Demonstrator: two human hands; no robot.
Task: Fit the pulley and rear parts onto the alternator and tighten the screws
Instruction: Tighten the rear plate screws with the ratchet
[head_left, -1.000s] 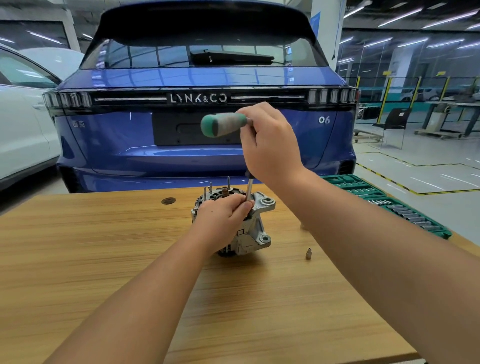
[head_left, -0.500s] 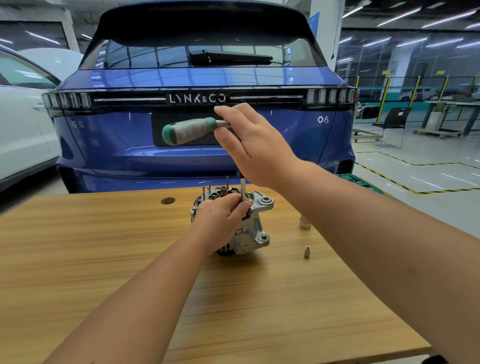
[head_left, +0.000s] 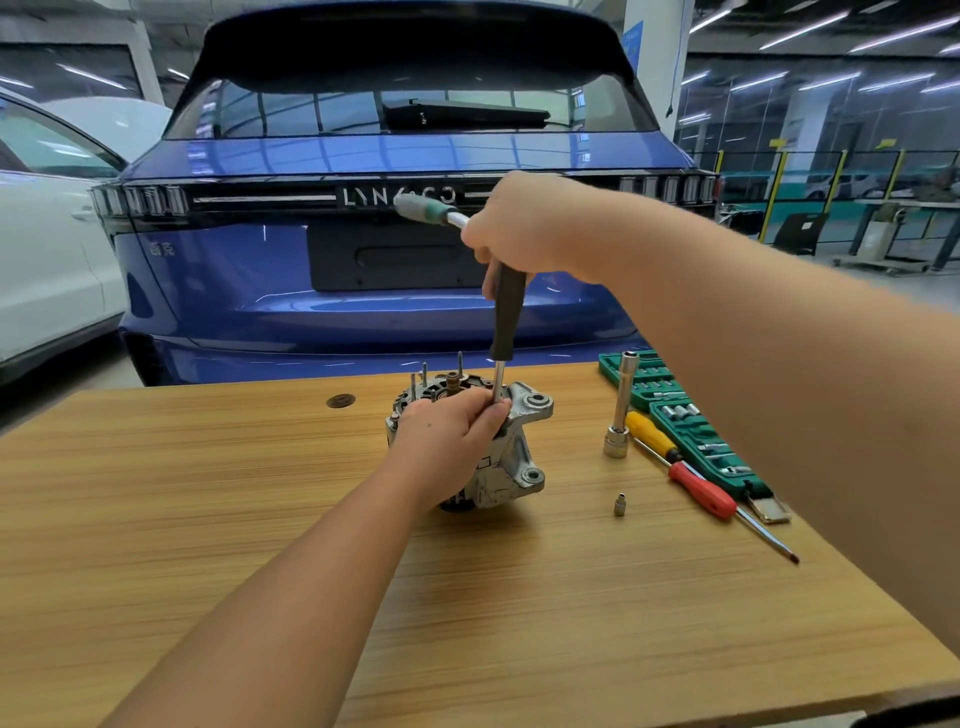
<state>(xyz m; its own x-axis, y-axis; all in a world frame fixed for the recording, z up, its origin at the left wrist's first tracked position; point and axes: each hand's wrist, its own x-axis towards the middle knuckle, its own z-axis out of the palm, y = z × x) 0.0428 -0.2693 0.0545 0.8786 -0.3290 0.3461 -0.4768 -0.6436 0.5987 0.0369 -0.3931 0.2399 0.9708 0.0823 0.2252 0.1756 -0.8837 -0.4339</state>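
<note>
Alternator work on bench

Alternator (head_left: 511, 457) x1 stands mid-table (head_left: 208, 519), studs up. L hand (head_left: 447, 441) wraps its housing, fingertips at the tool shaft. R hand (head_left: 519, 228) grips 1 ratchet (head_left: 431, 208) w/ black extension (head_left: 506, 312) upright onto the alternator top. To the right: 1 long socket (head_left: 618, 415) standing, 1 small socket (head_left: 620, 504), 2 screwdrivers, yellow (head_left: 649, 434) + red (head_left: 701, 491), 1 green socket case (head_left: 691, 431).
</note>
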